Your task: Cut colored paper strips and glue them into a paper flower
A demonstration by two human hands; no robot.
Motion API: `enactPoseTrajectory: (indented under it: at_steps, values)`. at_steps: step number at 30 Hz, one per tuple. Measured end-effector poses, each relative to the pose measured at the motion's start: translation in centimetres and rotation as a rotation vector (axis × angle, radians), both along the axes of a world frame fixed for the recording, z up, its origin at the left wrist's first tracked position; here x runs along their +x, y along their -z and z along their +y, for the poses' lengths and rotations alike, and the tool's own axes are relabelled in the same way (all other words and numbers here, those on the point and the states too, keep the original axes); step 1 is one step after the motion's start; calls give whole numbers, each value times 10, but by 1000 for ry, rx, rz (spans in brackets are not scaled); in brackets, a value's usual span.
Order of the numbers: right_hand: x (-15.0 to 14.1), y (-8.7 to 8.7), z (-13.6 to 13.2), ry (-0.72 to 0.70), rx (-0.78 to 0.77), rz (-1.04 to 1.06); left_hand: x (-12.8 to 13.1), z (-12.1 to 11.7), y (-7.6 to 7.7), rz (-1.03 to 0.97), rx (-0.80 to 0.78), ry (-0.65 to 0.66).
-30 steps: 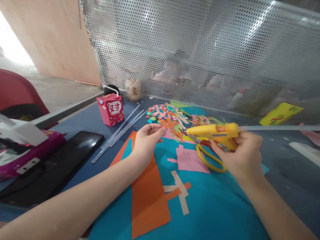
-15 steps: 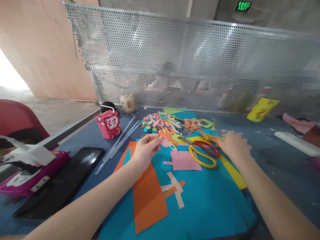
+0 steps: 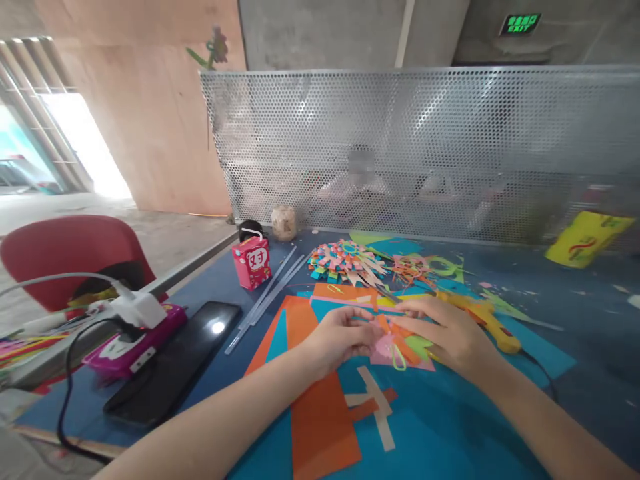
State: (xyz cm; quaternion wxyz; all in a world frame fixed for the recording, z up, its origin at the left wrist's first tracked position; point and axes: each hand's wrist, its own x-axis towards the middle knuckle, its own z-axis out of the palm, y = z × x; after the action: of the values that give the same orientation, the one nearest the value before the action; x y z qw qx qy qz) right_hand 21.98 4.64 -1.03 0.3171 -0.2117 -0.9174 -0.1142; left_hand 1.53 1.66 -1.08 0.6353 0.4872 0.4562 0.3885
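Between my hands is a small paper flower (image 3: 384,345) with orange, pink and green pieces and a pale yellow-green loop. My left hand (image 3: 330,343) pinches its left side, thumb and fingers closed. From the right, my right hand (image 3: 457,337) has its fingers closed on the orange petals; its fingertips partly cover them. A pink paper piece (image 3: 426,364) shows beneath the flower. Just beyond my right hand, a yellow glue gun (image 3: 489,321) lies on the table with its cord trailing right. The scissors are mostly hidden behind my right hand.
Blue paper (image 3: 450,427), an orange strip (image 3: 323,427) and crossed paper strips (image 3: 377,400) lie nearest me. Farther back are a fringed paper pile (image 3: 345,261) and clear glue sticks (image 3: 273,293). Left stand a red drink box (image 3: 251,263), phone (image 3: 175,360) and purple power strip (image 3: 135,343). A perforated metal screen (image 3: 400,153) closes the back.
My right hand has let go of the glue gun, now lying on the table, and moved left to the flower. The flower has come nearer me. The view has turned left.
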Motion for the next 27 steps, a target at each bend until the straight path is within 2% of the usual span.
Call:
enactPoseTrajectory:
  at_steps: [3, 8, 11, 19, 27]
  values:
    - [3, -5, 2, 19, 26, 34, -13, 10, -7, 132, 84, 4]
    - [10, -7, 11, 57, 46, 50, -59, 46, -17, 447, 343, -202]
    - [12, -8, 14, 69, 55, 42, -74, 64, -14, 617, 401, -238]
    - [20, -17, 14, 121, 56, 80, -57, 89, 6, 848, 424, -254]
    - [26, -17, 16, 196, 25, 90, -62, 93, 6, 903, 429, -262]
